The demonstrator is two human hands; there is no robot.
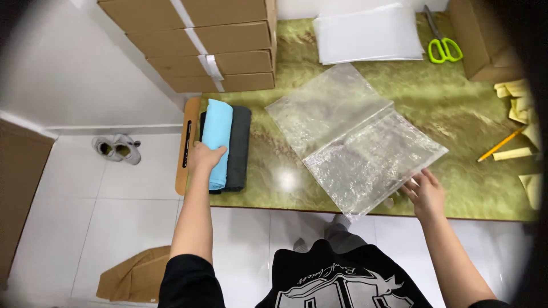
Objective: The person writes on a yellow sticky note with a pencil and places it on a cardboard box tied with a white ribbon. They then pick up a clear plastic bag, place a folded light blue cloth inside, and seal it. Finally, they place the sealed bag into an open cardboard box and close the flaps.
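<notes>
Folded garments and clear plastic bags on a green marbled counter.

Light-blue folded garment, long and narrow, lies atop a dark-grey folded garment at the counter's left edge, beside a wooden board. Left hand: arm extended, grip closed on the blue garment's near end. Right hand: fingers loosely spread, open, touching the near corner of a clear plastic bag, flat and empty, which overlaps a second clear bag. Stacked cardboard boxes, closed, stand behind; green-handled scissors lie far right.
</notes>
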